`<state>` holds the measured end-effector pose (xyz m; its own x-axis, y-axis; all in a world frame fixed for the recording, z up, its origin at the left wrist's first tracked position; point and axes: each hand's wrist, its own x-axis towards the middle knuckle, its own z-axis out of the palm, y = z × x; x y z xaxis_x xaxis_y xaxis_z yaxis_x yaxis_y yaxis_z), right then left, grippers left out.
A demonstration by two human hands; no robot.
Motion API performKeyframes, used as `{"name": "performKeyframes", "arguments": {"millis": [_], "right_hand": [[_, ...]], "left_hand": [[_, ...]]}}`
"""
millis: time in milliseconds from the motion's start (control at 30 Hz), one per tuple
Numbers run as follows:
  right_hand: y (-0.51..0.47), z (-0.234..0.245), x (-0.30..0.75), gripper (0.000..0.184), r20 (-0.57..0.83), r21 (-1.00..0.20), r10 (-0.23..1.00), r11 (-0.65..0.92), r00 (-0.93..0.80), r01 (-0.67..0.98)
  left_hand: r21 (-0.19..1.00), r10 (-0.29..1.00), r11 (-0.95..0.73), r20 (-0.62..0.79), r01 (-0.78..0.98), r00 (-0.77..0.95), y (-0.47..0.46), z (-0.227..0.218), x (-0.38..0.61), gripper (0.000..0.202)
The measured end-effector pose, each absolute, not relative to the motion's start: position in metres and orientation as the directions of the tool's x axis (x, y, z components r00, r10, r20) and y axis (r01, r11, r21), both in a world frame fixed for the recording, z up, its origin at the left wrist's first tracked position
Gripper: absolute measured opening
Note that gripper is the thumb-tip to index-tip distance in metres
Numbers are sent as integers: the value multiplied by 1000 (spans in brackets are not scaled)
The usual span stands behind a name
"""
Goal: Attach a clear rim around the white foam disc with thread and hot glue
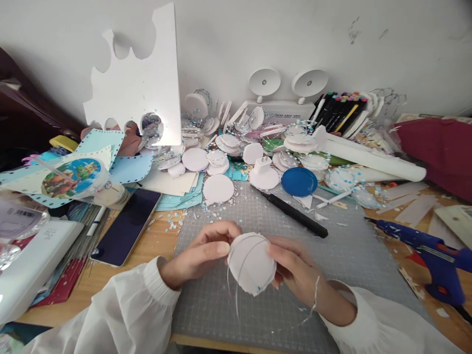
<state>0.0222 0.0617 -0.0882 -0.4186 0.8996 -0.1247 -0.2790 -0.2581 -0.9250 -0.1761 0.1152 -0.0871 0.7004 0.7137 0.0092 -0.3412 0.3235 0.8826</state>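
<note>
I see a craft workshop: cutting mat (332,246) on the desk (158,236) under the fingers (217,248), glue gun (435,255) to their right, markers (339,110) and foam discs (217,189) beyond.

Fingertips of right hand (295,273) hidden behind white disc (251,263); glue gun (431,253) cut off

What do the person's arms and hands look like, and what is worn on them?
Both arms are in loose white long sleeves. The left sleeve and the right sleeve each end in a gathered cuff at the wrist. The left hand and the right hand are bare: no gloves, and no ring or watch shows.
</note>
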Motion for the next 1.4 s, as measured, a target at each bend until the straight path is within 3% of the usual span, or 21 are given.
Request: {"name": "performKeyframes", "arguments": {"millis": [100, 233, 333, 433, 567, 667, 733, 833, 1000, 1400], "right_hand": [[61, -93, 23, 39, -85, -902, 915, -239, -393, -360], [62, -96, 20, 40, -62, -920, 900, -219, -431, -326], [62, -94, 18, 47, -66, -935, 887, -214, -457, -282], [62, -90, 17, 54, -12, -974, 922, -99, -387, -204], [62, -88, 17, 43, 82, -990, 972, 55, -219, -126], [63, -87, 19, 22, 266, -964, 963, 266, -34, -28], [64, -84, 20, 7, 399, -915, 917, 398, 4, 69], [62, -79, 21, 14, 496, -844, 865, 500, -70, 193], [57, -80, 21, 18, 527, -782, 827, 562, -197, 268], [59, -84, 20, 10, 511, -803, 843, 538, -170, 257]], "left_hand": [[852, 646, 353, 77, -386, 760, 114, -79, -172, 60], [851, 511, 401, 99, -338, 854, 114, -76, -173, 81], [898, 547, 270, 154, -347, 823, 116, -79, -174, 79], [910, 571, 189, 204, -369, 795, 119, -83, -173, 79], [903, 615, 160, 224, -398, 756, 120, -83, -174, 78], [873, 617, 268, 170, -408, 768, 119, -80, -175, 76], [832, 546, 418, 92, -366, 833, 118, -78, -175, 78], [794, 433, 544, 10, -270, 901, 117, -77, -175, 78], [853, 429, 460, 30, -246, 903, 117, -84, -174, 80], [839, 451, 466, 49, -282, 891, 116, -85, -170, 86]]}}
